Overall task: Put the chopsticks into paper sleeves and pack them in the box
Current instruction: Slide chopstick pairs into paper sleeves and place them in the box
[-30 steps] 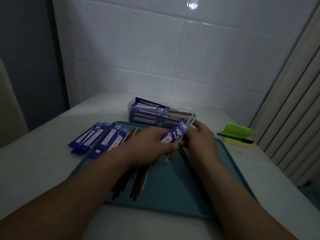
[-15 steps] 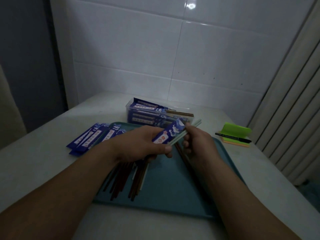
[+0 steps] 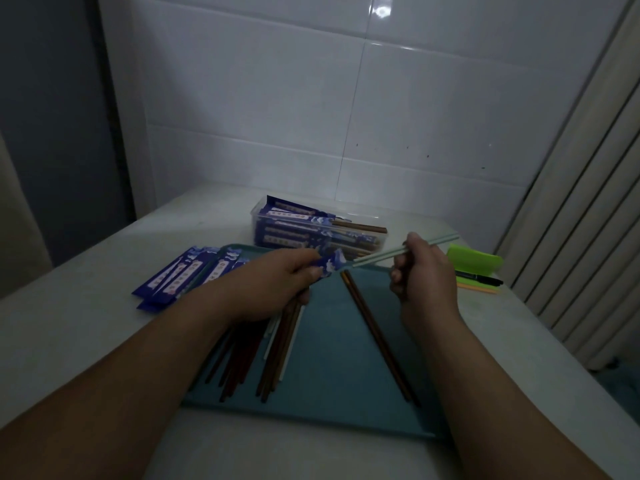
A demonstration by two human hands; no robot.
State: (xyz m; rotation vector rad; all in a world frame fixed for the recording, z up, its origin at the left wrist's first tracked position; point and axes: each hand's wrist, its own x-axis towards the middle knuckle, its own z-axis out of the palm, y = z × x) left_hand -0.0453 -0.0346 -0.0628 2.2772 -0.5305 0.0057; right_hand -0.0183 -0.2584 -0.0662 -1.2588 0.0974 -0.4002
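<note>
Wider apart than a second ago: left hand (image 3: 277, 282) pinching a blue paper sleeve (image 3: 329, 263), right hand (image 3: 426, 275) gripping pale green chopsticks (image 3: 381, 256), tips only at the sleeve's mouth, 9 o'clock of the right fist. Insertion apparently barely begun. Around: white tiled wall (image 3: 277, 116), pale table (image 3: 86, 341), teal tray (image 3: 346, 393); part-filled box (image 3: 256, 211) at 12 o'clock, spare sleeves (image 3: 173, 278) at 10, loose chopsticks (image 3: 242, 351) at 7.
</note>
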